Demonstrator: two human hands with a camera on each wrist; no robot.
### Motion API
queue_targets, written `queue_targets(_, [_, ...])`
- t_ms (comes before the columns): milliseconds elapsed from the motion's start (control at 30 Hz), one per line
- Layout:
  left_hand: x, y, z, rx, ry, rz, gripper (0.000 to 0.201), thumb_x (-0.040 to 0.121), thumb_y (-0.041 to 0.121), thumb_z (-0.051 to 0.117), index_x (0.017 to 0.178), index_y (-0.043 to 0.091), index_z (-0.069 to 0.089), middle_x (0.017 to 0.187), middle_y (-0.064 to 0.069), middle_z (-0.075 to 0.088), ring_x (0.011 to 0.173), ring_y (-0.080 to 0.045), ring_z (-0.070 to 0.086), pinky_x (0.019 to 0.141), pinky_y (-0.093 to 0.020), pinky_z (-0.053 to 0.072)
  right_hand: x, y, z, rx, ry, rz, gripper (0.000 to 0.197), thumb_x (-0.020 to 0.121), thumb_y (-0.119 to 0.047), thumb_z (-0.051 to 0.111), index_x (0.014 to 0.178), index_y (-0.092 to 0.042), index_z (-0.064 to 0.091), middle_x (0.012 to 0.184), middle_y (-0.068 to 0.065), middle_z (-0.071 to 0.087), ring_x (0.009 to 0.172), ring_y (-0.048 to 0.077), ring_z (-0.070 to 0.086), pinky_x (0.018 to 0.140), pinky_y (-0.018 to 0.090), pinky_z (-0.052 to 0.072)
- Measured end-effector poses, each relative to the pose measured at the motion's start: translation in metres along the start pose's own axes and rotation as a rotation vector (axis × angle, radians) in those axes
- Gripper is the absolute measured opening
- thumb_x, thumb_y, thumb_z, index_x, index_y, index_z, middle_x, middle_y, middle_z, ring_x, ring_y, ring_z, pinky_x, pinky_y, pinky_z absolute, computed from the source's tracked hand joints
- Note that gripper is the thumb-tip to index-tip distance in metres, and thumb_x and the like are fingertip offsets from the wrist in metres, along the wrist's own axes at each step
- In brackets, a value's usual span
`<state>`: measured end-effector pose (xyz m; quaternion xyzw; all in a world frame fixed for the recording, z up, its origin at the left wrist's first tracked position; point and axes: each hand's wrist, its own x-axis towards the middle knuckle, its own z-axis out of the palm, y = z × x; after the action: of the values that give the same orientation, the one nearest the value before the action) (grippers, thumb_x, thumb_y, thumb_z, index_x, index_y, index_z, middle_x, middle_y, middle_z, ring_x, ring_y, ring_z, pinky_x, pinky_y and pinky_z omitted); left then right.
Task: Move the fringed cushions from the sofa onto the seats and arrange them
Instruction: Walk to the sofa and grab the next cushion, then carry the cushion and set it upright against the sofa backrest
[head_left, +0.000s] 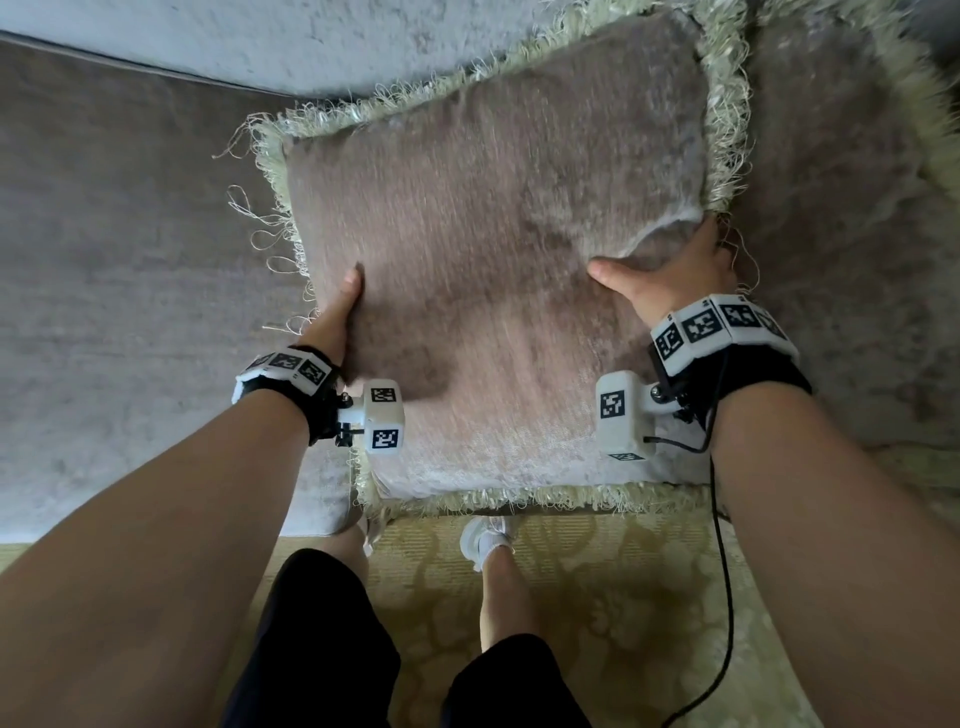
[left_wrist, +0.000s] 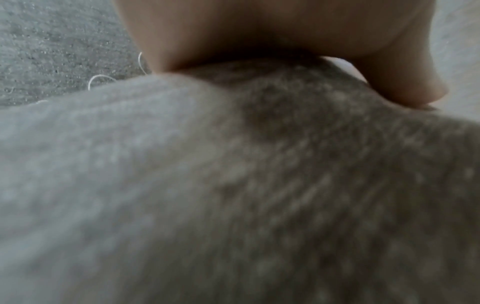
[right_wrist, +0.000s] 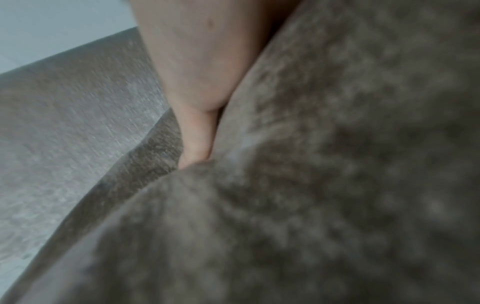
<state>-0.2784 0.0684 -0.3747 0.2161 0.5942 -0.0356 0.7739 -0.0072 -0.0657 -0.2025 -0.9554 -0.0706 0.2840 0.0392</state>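
Firmly, both hands on cushion (head_left: 483, 260)

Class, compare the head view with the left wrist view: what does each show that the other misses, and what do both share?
Head view only: the right hand, a second fringed cushion at right, the yellow patterned carpet and white shoes. Left wrist view only: a close look at the thumb pressed into the fabric. Both: the left hand gripping the taupe velvet fringed cushion over the grey sofa.

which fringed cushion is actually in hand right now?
The centre cushion, gripped at its sides by the left hand and right hand. The other cushion lies behind it at right, untouched.
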Motion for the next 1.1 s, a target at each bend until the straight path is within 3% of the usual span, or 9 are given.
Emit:
queue_targets(133, [-0.004,-0.001,0.005,0.023,0.006,-0.018,0.110,0.036,0.090,0.084,0.125,0.027,0.069,0.116,-0.004,0.082,0.106,-0.031,0.080,0.101,-0.054,0.058,-0.006,0.005,0.002,0.026,0.029,-0.016,0.130,0.060,-0.066,0.078,0.155,-0.021,0.002,0.160,0.011,0.014,0.146,0.033,0.017,0.115,0.053,0.020])
queue_targets(233, [-0.010,0.000,0.009,0.032,0.073,0.028,0.078,0.062,0.088,0.077,0.111,0.028,0.070,0.108,-0.001,0.083,0.098,-0.023,0.081,0.097,-0.047,0.061,-0.009,0.006,0.005,0.021,0.038,-0.016,0.129,0.061,-0.067,0.077,0.155,-0.022,0.000,0.161,0.011,0.011,0.146,0.034,0.016,0.115,0.053,0.020])
queue_targets(367, [-0.017,-0.004,0.014,0.011,0.011,0.076,0.045,0.095,0.066,0.062,0.102,0.023,0.071,0.086,0.005,0.084,0.079,-0.012,0.082,0.091,-0.038,0.062,-0.013,0.009,0.008,0.026,0.055,-0.022,0.129,0.061,-0.068,0.076,0.155,-0.022,0.001,0.161,0.012,0.011,0.146,0.035,0.016,0.115,0.055,0.021])
queue_targets(433, [-0.021,-0.004,0.013,-0.002,-0.014,0.087,0.042,0.098,0.061,0.061,0.107,0.021,0.072,0.093,0.003,0.085,0.085,-0.014,0.083,0.091,-0.038,0.062,-0.015,0.011,0.008,0.041,0.056,-0.025,0.128,0.061,-0.068,0.076,0.155,-0.023,0.001,0.161,0.011,0.010,0.146,0.035,0.016,0.115,0.055,0.020])
queue_targets(533, [-0.035,-0.006,0.007,-0.032,-0.012,0.110,0.057,0.090,0.062,0.072,0.125,0.017,0.070,0.113,-0.004,0.082,0.101,-0.022,0.081,0.090,-0.039,0.064,-0.025,0.018,0.004,0.053,0.049,-0.028,0.127,0.062,-0.067,0.076,0.155,-0.023,0.002,0.162,0.010,0.011,0.146,0.034,0.017,0.116,0.054,0.020])
queue_targets(667, [-0.058,-0.019,-0.008,-0.033,0.056,0.106,0.126,0.036,0.074,0.095,0.141,0.012,0.063,0.124,-0.011,0.078,0.109,-0.032,0.078,0.103,-0.053,0.059,-0.039,0.032,0.000,0.137,-0.021,-0.030,0.128,0.055,-0.063,0.082,0.154,-0.017,0.015,0.157,0.008,0.029,0.142,0.030,0.032,0.115,0.048,0.027])
queue_targets(833, [-0.097,-0.019,-0.034,-0.040,0.187,0.126,0.140,0.024,0.078,0.096,0.142,0.012,0.061,0.126,-0.009,0.077,0.106,-0.032,0.079,0.094,-0.053,0.064,-0.070,0.035,-0.004,0.290,-0.094,0.017,0.101,0.059,-0.056,0.083,0.140,-0.009,0.044,0.137,0.008,0.055,0.122,0.029,0.054,0.102,0.036,0.041])
queue_targets(967, [-0.151,-0.001,-0.046,-0.041,0.293,0.207,0.134,0.026,0.087,0.087,0.137,0.018,0.059,0.125,-0.007,0.074,0.109,-0.033,0.074,0.098,-0.056,0.060,-0.096,0.033,-0.015,0.376,-0.097,-0.041,0.098,0.072,-0.050,0.079,0.147,-0.006,0.034,0.146,0.009,0.045,0.131,0.028,0.046,0.101,0.032,0.034])
queue_targets(1100, [-0.186,0.018,-0.052,-0.109,0.310,0.348,0.144,0.017,0.081,0.093,0.144,0.022,0.057,0.131,-0.006,0.073,0.116,-0.034,0.073,0.101,-0.059,0.058,-0.125,0.025,-0.040,0.476,-0.069,-0.105,0.103,0.074,-0.051,0.077,0.151,-0.005,0.026,0.152,0.008,0.037,0.137,0.027,0.038,0.107,0.033,0.030])
